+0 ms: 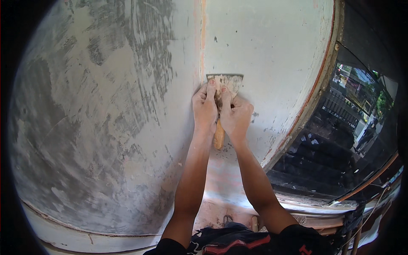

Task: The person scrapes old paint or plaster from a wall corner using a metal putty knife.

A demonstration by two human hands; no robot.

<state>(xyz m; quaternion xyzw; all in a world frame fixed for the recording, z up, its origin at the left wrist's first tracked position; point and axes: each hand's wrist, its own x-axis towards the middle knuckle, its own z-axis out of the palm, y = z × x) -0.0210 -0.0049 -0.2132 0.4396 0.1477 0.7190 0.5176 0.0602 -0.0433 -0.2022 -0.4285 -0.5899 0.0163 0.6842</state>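
A putty knife (pixel 231 80) with a wide blade, crusted with pale filler, lies against the light wall (pixel 272 55) just right of a vertical seam. Its orange-brown wooden handle (pixel 219 135) hangs down between my wrists. My left hand (pixel 205 106) closes on the blade's left side, the thumb pressed on its face. On the other side my right hand (pixel 236 114) grips it with curled fingers, its thumb also on the blade. White dust coats both hands. The fingers behind the blade are partly hidden.
To the left spreads a grey wall (pixel 85 127) with patchy smears of filler. A worn frame (pixel 312 106) borders a dark glass pane (pixel 335 140) on the right, with reflections in it. Below, a ledge (pixel 97 240) runs along the wall's foot.
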